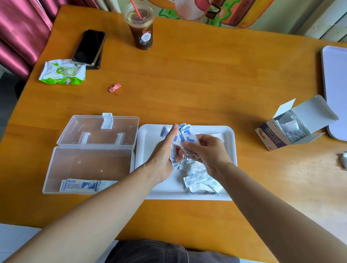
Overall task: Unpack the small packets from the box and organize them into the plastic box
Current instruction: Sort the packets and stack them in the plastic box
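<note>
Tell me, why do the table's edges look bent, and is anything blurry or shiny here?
Head view: the wide-angle lens bows the table edges; daylight is soft, shadows faint; the packets between left hand and right hand look slightly smeared; the plastic box lid shows mild sheen.

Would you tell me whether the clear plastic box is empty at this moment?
No, a stack of packets already lies at the near end of the open plastic box.
</note>
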{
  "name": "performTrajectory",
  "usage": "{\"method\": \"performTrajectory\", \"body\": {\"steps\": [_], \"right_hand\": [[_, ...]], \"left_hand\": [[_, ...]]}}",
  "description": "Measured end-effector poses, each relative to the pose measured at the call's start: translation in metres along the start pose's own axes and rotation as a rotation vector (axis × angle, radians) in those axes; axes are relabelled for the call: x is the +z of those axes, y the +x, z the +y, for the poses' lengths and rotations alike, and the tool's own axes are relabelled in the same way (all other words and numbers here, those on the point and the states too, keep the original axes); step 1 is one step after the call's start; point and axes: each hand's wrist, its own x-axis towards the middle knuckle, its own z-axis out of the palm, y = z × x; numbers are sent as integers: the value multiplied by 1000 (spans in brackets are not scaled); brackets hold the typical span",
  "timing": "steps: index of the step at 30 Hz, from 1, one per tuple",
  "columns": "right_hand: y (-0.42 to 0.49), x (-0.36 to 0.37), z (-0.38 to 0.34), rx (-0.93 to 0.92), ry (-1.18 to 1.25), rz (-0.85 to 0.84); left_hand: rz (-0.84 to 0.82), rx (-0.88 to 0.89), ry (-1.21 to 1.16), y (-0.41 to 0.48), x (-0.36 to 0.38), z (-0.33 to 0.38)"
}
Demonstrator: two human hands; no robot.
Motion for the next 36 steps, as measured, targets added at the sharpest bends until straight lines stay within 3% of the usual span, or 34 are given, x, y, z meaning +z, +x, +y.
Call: {"method": "performTrajectory", "body": {"steps": [3, 7, 13, 23, 30, 36], "right_hand": [[-5, 8, 2, -22, -78, -85], [-4, 7, 1, -127, -366, -122], [-6, 14, 2, -222, -693, -132], [-6, 11, 4, -204, -510, -98], [-9, 9, 8, -13, -283, -260], [-2, -16, -2, -153, -203, -90]], "left_hand": [[22, 20, -33, -1, 4, 1], [122, 34, -65, 0, 0, 1], [94, -60, -159, -1, 0, 5], [160, -27, -246, -2, 3, 8], [179, 34, -153, 1, 5, 5], [270, 172, -135, 13, -8, 1]]}}
